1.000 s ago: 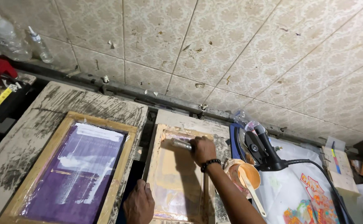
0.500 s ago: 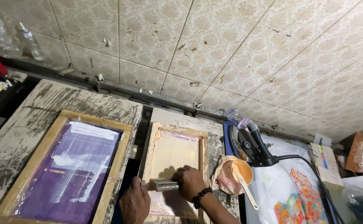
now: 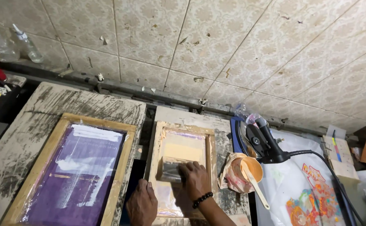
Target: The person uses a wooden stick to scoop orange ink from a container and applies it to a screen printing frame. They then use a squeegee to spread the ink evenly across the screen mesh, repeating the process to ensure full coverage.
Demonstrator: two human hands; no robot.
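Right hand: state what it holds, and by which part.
The right hand grips a squeegee by its top handle edge, blade down on the small wooden screen frame. The left hand rests at the frame's near corner.

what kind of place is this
Likely a small screen-printing workshop: wooden-framed screens, purple and peach, on ink-stained boards, the right hand on a squeegee, a heat gun.

A small wooden frame holds glossy, paint-wet mesh. The bigger wooden frame has shiny purple mesh. The worn bench looks rough and paint-smeared.
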